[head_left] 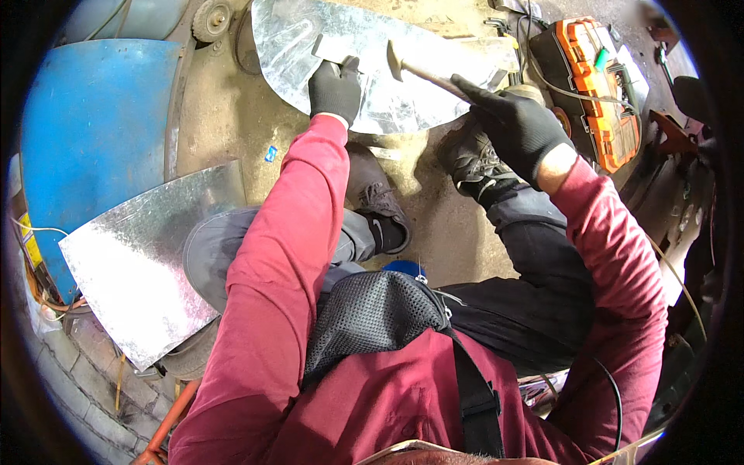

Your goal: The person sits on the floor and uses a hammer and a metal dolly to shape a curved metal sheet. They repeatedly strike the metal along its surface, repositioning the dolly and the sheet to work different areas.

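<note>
In a black glove, my right hand (pixel 515 124) is closed around the wooden handle of a hammer (pixel 426 74). The hammer's head is over the shiny sheet metal (pixel 395 105), a large piece with a rounded edge lying in front of my feet. My left hand (pixel 335 91), gloved in black as well, grips a small flat grey metal piece (pixel 332 50) on that sheet, left of the hammer head. Its fingertips are partly hidden, and I cannot tell the exact kind of this piece.
A black and orange toolbox (pixel 597 93) stands at the far right with a cable over it. On the left are a blue panel (pixel 97 139) and a second metal sheet (pixel 147 256) beside my left leg. A small wheel (pixel 211 19) shows at the far left.
</note>
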Action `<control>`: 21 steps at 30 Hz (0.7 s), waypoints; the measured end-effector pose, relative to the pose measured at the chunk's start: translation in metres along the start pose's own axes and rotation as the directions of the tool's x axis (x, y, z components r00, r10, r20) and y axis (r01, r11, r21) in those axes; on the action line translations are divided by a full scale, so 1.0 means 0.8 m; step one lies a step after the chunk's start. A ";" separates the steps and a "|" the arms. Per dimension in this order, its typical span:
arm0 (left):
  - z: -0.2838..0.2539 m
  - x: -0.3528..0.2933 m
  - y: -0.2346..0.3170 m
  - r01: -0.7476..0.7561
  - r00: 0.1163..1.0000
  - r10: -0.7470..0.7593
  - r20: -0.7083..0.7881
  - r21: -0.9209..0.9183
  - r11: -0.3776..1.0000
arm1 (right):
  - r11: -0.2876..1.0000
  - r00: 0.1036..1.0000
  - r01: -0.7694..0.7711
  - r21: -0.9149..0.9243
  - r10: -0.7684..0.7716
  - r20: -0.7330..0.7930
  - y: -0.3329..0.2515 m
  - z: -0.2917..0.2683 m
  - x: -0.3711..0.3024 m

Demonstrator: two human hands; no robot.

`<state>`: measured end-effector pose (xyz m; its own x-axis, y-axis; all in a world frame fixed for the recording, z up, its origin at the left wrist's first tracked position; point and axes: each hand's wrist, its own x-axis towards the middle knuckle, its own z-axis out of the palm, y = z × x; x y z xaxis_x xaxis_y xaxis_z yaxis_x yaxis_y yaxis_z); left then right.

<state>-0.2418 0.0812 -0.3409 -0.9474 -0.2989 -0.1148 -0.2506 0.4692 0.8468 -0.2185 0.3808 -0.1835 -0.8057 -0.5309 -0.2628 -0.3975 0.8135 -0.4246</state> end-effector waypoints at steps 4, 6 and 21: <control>-0.002 -0.007 0.013 -0.033 0.999 0.036 -0.019 0.110 0.993 | 0.995 0.990 0.070 0.069 -0.060 -0.130 0.009 -0.014 0.011; 0.000 -0.007 0.010 -0.034 0.999 0.037 -0.014 0.161 0.986 | 0.986 0.972 0.135 0.096 -0.113 -0.206 -0.002 -0.027 0.021; 0.002 0.002 0.006 -0.103 0.994 0.106 -0.001 0.236 0.966 | 0.976 0.951 0.219 -0.003 -0.214 -0.225 -0.031 -0.043 0.060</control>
<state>-0.2446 0.0846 -0.3380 -0.9684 -0.2483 -0.0239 -0.1919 0.6803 0.7073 -0.2623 0.3438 -0.1558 -0.7793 -0.6257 0.0360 -0.5660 0.6780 -0.4691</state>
